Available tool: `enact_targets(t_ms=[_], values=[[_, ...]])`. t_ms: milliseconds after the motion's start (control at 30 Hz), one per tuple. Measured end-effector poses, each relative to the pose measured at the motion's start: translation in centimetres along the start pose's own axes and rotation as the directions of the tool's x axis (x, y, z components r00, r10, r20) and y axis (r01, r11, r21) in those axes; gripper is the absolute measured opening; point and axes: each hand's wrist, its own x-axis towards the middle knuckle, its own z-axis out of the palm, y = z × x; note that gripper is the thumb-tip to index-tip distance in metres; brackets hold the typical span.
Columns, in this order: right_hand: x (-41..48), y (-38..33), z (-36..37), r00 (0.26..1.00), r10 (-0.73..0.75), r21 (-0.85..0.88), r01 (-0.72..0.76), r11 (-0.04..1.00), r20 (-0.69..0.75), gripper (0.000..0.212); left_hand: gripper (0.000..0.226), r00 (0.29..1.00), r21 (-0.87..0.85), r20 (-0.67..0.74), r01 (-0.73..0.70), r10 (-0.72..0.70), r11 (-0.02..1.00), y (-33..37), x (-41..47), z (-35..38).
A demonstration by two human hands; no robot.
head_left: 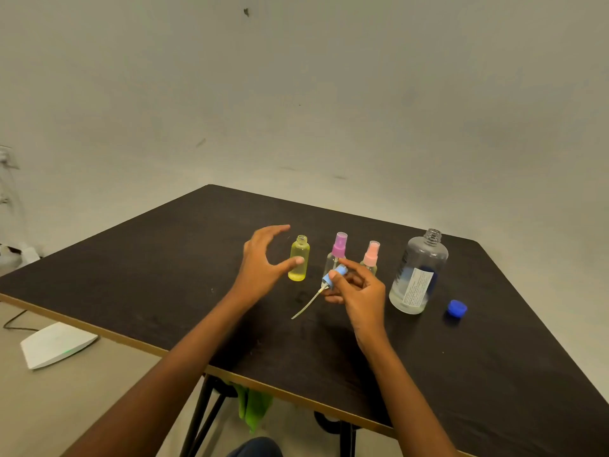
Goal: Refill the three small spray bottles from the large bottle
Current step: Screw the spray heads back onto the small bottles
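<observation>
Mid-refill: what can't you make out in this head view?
All head view:
- purple-capped bottle: body covered by the right hand and blue spray head; fill level hidden.
- pink-capped bottle: body behind that hand.
- large bottle label: text too small.
- left hand: thumb overlaps the yellow bottle; contact unclear.

Uncapped yellow bottle (299,260), purple-top bottle (339,246), pink-top bottle (371,253) in row; large bottle (420,268) open
</observation>
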Motion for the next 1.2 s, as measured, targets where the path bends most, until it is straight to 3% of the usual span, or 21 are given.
enact_targets(t_ms=[100, 200, 400, 600, 867, 1200], values=[[-0.1, 0.1, 0.1, 0.998, -0.032, -0.06, 0.035, 0.998, 0.049, 0.029, 0.081, 0.975, -0.096, 0.059, 0.221, -0.216, 0.971, -1.4, 1.7, 0.6], [-0.1, 0.4, 0.1, 0.997, -0.04, -0.111, 0.047, 0.993, 0.069, 0.032, 0.083, 0.935, -0.11, 0.168, 0.331, -0.311, 0.937, -2.1, 2.4, 1.7], [0.1, 0.5, 0.0, 0.994, -0.047, -0.162, 0.062, 0.985, 0.095, 0.034, 0.049, 0.96, -0.076, 0.117, 0.265, -0.256, 0.961, -2.1, 2.4, 2.9], [0.2, 0.5, 0.1, 0.993, -0.04, -0.197, 0.061, 0.978, 0.11, 0.038, 0.047, 0.966, -0.059, 0.129, 0.235, -0.226, 0.97, -1.7, 2.3, 3.0], [0.1, 0.3, -0.4, 0.994, -0.102, -0.168, 0.106, 0.98, 0.031, 0.02, 0.042, 0.972, -0.014, 0.086, 0.22, -0.218, 0.975, 0.0, -0.7, 1.1], [0.4, 0.2, -0.8, 0.99, -0.121, -0.169, 0.107, 0.98, -0.075, 0.014, 0.037, 0.952, -0.125, 0.259, 0.199, -0.161, 0.972, 3.8, -7.8, -0.2]])
